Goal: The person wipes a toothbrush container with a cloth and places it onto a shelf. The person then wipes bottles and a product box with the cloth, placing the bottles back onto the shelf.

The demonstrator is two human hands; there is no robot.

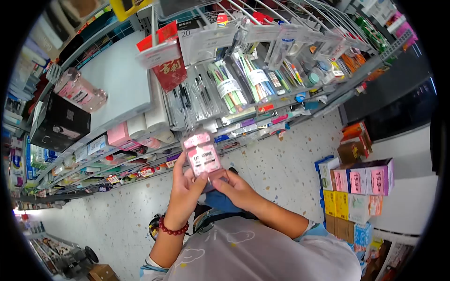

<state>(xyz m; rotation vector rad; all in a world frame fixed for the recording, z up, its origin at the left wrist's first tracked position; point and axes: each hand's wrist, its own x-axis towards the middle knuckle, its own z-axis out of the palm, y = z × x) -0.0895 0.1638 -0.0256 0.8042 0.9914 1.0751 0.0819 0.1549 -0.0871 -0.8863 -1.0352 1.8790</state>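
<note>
A clear bottle with a pink and white label (204, 157) is upright in front of my body, its label turned toward me. My left hand (185, 187) is wrapped round its left side and lower front, with a red bead bracelet on the wrist. From the right, my right hand (236, 188) grips the bottle's lower right edge. A similar pink bottle (79, 90) lies tilted on the white shelf top at the left, beside a black box (60, 122).
Shelves with packs of pens (229, 86) run across the top, a red packet (169, 70) hanging in front. Stacked boxes (358, 180) stand at the right on the speckled floor (281, 164). A wheeled cart (61, 257) is at the lower left.
</note>
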